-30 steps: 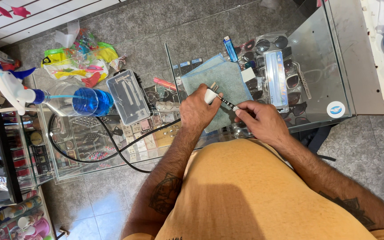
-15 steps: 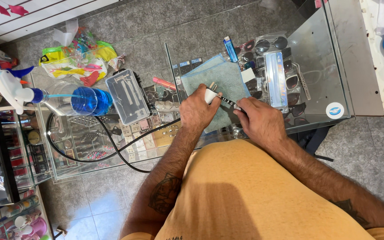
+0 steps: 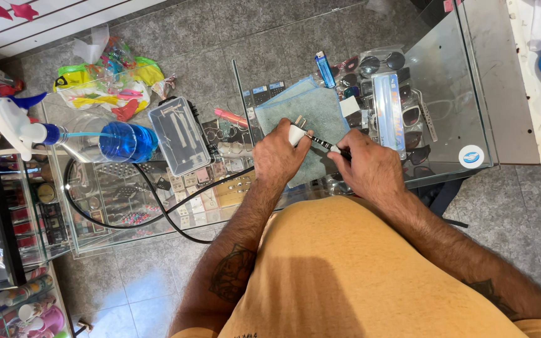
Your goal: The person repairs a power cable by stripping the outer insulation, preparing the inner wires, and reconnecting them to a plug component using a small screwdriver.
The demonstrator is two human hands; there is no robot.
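Little moved: left hand [image 3: 278,159] still clenched on white plug [image 3: 296,133], right hand [image 3: 370,168] grasping screwdriver [image 3: 324,144] above tabletop's [image 3: 446,75] near edge; tip could slip into fingers.

White plug [image 3: 296,133], teal cloth [image 3: 311,112], blue spray bottle [image 3: 123,141].

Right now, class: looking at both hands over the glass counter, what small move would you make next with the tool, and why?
Probably keep the left hand gripping the white plug firmly and turn the screwdriver in the right hand a little. Its tip seems to meet the plug above the teal cloth, though the contact point is too small to confirm.
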